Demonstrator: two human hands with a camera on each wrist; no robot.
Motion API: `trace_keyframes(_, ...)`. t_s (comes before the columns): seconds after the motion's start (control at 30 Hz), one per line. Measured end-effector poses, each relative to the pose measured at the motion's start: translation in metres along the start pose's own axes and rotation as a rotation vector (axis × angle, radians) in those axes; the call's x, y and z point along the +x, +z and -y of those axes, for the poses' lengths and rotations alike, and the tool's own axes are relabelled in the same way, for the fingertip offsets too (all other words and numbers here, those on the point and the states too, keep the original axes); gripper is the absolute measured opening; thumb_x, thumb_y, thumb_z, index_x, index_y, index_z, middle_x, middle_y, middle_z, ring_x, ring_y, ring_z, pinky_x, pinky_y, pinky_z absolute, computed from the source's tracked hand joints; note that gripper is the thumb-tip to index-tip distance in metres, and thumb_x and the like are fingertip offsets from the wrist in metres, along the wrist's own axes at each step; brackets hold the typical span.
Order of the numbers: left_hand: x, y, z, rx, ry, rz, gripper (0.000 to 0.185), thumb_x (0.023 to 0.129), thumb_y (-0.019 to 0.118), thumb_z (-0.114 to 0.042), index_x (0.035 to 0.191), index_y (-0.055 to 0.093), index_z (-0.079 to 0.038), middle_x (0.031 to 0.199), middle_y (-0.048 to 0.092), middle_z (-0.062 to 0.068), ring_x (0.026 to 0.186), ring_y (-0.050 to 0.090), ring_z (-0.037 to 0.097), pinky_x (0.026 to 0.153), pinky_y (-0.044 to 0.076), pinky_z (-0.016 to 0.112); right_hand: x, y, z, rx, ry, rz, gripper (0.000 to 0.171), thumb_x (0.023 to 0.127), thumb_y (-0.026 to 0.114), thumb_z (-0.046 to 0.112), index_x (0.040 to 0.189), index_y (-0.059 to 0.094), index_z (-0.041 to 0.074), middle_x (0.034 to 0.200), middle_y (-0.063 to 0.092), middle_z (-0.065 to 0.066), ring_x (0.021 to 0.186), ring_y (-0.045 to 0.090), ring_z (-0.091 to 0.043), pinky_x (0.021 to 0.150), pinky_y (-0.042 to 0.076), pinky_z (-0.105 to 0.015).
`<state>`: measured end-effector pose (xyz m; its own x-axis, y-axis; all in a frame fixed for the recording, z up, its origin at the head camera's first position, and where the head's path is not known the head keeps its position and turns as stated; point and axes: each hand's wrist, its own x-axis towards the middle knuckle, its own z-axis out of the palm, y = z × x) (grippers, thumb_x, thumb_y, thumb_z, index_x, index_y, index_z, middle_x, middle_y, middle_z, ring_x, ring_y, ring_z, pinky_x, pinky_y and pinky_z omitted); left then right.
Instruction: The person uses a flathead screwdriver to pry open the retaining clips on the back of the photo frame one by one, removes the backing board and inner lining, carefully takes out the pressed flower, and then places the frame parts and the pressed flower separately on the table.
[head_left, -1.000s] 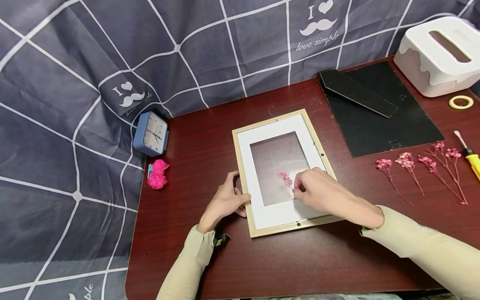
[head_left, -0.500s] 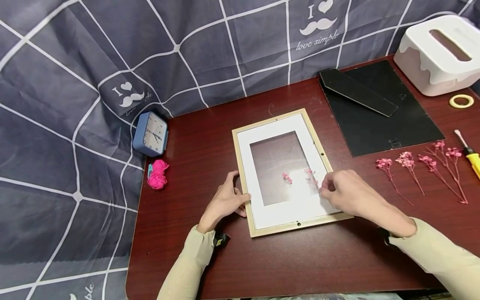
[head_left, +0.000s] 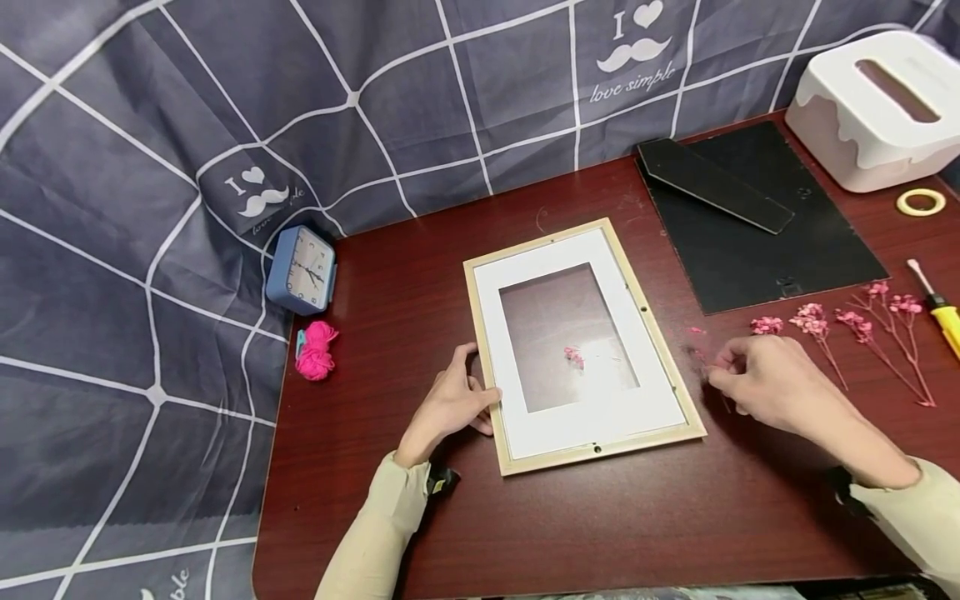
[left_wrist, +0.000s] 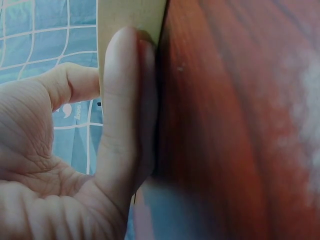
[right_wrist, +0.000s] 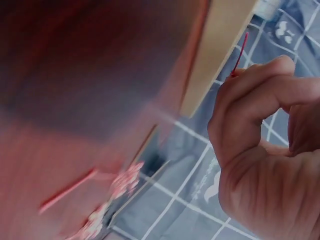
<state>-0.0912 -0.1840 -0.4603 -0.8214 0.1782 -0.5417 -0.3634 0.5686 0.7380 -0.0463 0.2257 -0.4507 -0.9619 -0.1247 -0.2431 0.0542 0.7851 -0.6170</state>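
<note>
A light wooden picture frame (head_left: 597,450) with a white mat (head_left: 555,433) lies on the table. My left hand (head_left: 450,396) holds its left edge, thumb on top. In the left wrist view, fingers (left_wrist: 120,100) lie along the frame's side (left_wrist: 131,14). Inside the mat opening lies a small pink flower sprig (head_left: 573,357). Just right of the frame, my right hand (head_left: 780,379) pinches another pink dried flower sprig (head_left: 699,355), blurred in the head view. Its thin stem (right_wrist: 241,54) sticks out past the fingers in the right wrist view.
Several pink dried flower sprigs (head_left: 862,327) lie at right, beside a yellow-handled screwdriver (head_left: 947,321). Behind them are a black backing board (head_left: 780,250) with its stand, a tape roll (head_left: 921,202) and a white tissue box (head_left: 877,117). A blue clock (head_left: 300,268) and pink yarn (head_left: 315,350) stand left.
My right hand has moved right, from over the mat opening to beyond the frame's right edge, carrying a flower sprig. Another small sprig stays in the opening. The left hand has not moved.
</note>
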Motion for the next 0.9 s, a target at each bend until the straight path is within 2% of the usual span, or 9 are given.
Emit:
trace_keyframes(0.37,0.000,0.000,0.001,0.000,0.002,0.000,0.091,0.093,0.071,-0.008,0.171,0.023,-0.018,0.083,0.068,0.009,0.054,0.075,0.021,0.058,0.069,0.040,0.000,-0.016,-0.036,-0.065,0.058,0.016,0.024,0.101,0.069,0.016,0.079,0.068,0.007,0.055,0.062,0.003,0.053,0.059,-0.015,0.053,0.039,-0.029)
trace_keyframes(0.7,-0.001,0.001,0.001,-0.014,0.003,0.008,0.091,0.094,0.071,-0.008,0.171,0.023,-0.018,0.083,0.068,0.010,0.055,0.076,0.023,0.059,0.069,0.040,0.006,-0.020,-0.044,-0.068,0.085,0.080,0.018,0.101,0.067,0.011,0.086,0.069,0.000,0.059,0.063,0.001,0.056,0.059,-0.017,0.053,0.041,-0.029)
trace_keyframes(0.9,-0.001,0.000,0.000,-0.010,-0.002,0.007,0.091,0.094,0.071,-0.008,0.171,0.023,-0.018,0.084,0.068,0.010,0.055,0.076,0.023,0.059,0.069,0.040,0.008,-0.019,-0.046,-0.064,0.112,0.093,0.017,0.100,0.066,0.012,0.087,0.069,0.001,0.061,0.063,-0.001,0.058,0.058,-0.018,0.052,0.042,-0.030)
